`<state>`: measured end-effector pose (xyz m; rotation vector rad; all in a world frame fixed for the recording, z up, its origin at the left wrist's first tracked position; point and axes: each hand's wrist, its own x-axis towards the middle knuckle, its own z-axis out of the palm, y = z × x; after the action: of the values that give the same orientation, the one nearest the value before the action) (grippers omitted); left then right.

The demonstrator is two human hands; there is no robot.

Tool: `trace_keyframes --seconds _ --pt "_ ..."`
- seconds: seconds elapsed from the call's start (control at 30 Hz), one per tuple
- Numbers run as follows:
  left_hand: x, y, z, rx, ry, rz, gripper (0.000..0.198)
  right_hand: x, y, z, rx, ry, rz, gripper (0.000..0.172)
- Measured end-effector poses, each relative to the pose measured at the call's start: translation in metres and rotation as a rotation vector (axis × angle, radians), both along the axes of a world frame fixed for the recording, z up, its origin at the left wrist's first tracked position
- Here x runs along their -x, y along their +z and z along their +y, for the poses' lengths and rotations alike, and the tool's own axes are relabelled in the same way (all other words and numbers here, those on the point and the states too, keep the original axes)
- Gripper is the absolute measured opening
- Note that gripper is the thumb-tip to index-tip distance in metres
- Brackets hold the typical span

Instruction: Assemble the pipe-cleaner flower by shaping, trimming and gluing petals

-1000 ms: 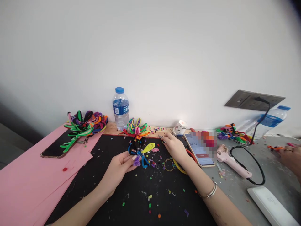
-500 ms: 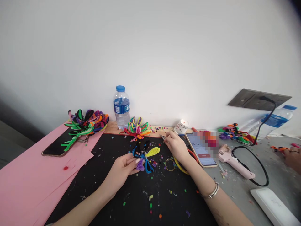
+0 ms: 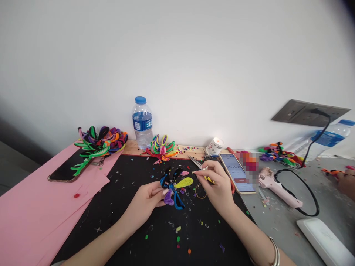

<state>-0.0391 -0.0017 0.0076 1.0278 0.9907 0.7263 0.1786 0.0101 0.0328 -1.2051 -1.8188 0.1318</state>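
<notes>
My left hand [image 3: 152, 195] pinches a pipe-cleaner flower [image 3: 172, 186] with looped petals in black, blue, yellow and purple, held above the black mat [image 3: 122, 229]. To its right, a short way from the yellow petal, my right hand [image 3: 212, 183] has thumb and forefinger closed together. A tiny pale speck shows at those fingertips, too small to name. Scissors [image 3: 196, 162] lie just behind the right hand, their handles partly hidden by it. A thin gold ring [image 3: 200, 191] rests on the mat below the right fingers.
Pipe-cleaner bundles [image 3: 104, 142] lie on a dark phone [image 3: 65, 166] at left. Along the wall stand a water bottle [image 3: 142, 123] and a paper cup [image 3: 214, 146]. A lit phone [image 3: 238, 175], a pink glue gun [image 3: 280, 190] with its cable, and another person's hand [image 3: 346, 183] are at right.
My right hand has left the scissors and come nearer the flower, fingertips now pinched. My left hand keeps its hold on the flower, shifted slightly right in view.
</notes>
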Motion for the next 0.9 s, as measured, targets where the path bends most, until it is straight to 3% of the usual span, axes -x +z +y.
trace_keyframes --seconds 0.37,0.63,0.9 --pt "-0.005 -0.002 -0.004 0.023 -0.067 -0.050 0.032 0.023 -0.024 -0.018 0.038 0.151 -0.194 0.015" --pt "-0.006 -0.009 -0.007 0.010 -0.106 -0.080 0.033 0.028 -0.025 -0.020 0.026 0.166 -0.216 0.016" --pt "-0.006 -0.007 -0.007 0.022 -0.118 -0.068 0.031 0.029 -0.028 -0.019 0.015 0.165 -0.264 0.014"
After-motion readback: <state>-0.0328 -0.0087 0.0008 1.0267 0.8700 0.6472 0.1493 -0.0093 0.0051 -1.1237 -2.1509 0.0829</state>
